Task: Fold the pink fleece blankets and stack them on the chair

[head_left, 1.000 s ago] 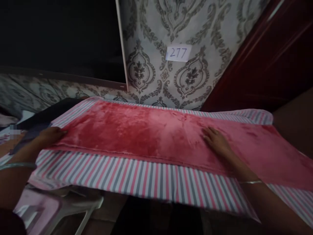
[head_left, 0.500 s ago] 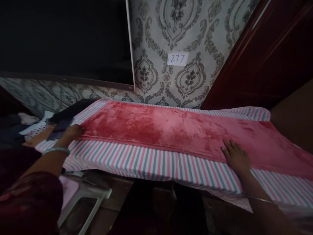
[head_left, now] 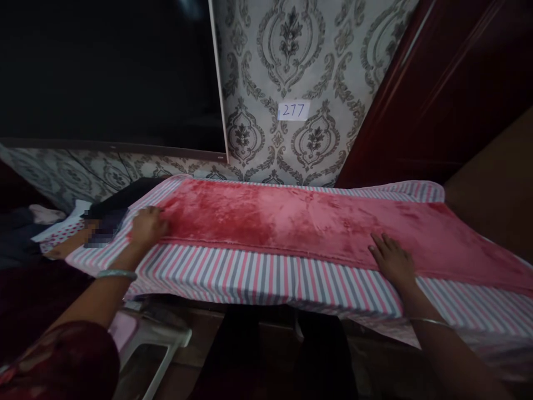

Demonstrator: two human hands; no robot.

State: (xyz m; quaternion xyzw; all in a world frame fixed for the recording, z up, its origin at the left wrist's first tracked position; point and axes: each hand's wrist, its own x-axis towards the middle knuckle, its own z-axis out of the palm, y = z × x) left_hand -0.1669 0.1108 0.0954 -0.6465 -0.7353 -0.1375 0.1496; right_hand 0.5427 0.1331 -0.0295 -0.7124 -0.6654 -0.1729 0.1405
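Damask wallpaper (head_left: 291, 66) is backing a table-high surface where two hands are working on a red plush cloth (head_left: 291, 219) lying along a striped cloth (head_left: 258, 275).

Head view: the left hand (head_left: 147, 226), a bangle (head_left: 116, 274) on its wrist, is resting at the plush cloth's left end with fingers (head_left: 160, 225) curled close; whether they are pinching the edge, I cannot tell. The right hand (head_left: 391, 260) is lying flat, fingers (head_left: 378, 244) spread wide, on the plush cloth's near edge, with the stripes just under its palm. Beyond the fingertips of both hands a paper label reading 277 (head_left: 293, 110) is sticking to the wallpaper. Below the left wrist a white plastic chair (head_left: 154, 339) is standing.
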